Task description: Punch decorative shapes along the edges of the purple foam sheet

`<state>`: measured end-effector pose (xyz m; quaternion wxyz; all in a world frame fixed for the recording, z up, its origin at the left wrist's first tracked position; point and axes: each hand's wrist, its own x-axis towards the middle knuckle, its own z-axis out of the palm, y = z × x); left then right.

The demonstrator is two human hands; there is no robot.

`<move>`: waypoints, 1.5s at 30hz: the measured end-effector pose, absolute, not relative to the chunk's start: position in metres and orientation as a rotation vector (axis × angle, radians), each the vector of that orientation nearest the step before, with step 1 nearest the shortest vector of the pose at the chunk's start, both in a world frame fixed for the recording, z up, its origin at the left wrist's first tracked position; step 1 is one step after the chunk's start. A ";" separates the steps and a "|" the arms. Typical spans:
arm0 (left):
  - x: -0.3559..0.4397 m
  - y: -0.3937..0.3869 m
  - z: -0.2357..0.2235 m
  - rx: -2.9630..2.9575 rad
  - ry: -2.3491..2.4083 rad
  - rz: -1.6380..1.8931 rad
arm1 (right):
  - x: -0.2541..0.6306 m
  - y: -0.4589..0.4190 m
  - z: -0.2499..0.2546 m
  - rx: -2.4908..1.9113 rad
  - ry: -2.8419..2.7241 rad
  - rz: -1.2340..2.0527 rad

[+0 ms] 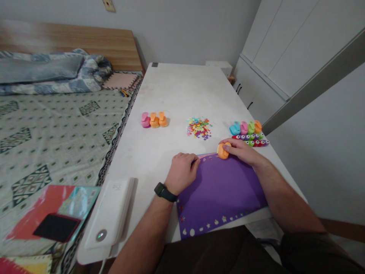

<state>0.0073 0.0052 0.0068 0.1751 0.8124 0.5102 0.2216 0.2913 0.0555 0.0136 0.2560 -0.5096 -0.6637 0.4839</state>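
Observation:
A purple sheet (222,186) lies on the table in front of me, with small cut-out shapes along its edges. Fingers curled, my left hand (184,171) pinches the sheet's far left corner; a dark watch (165,192) is on that wrist. My right hand (242,151) grips an orange craft punch (222,151) set over the sheet's far edge. Star-like holes show between the two hands along that edge, where a strip of pink peeks from under the purple. Beyond the sheet sits a pile of colourful paper cut-outs (199,127).
Three craft punches (154,120), one pink and two orange, stand left on the white table (176,87). More punches (244,128) and several small eyed items (251,140) are right. A white device (110,213) lies front left, beside a bed (62,140) with a phone (57,227).

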 end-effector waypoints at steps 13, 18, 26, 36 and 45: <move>0.007 0.005 0.007 2.305 1.418 0.653 | 0.293 0.056 0.009 -1.405 -1.815 1.261; 0.007 0.005 0.007 2.297 1.412 0.645 | 0.291 0.055 0.012 -1.409 -1.886 1.257; 0.007 0.004 0.008 2.287 1.406 0.658 | 0.290 0.056 0.012 -1.457 -1.906 1.182; 0.007 0.005 0.007 2.281 1.465 0.634 | 0.291 0.055 0.012 -1.449 -1.861 1.207; 0.020 0.007 0.010 2.303 1.501 0.750 | 0.276 0.050 0.023 -1.483 -2.016 1.063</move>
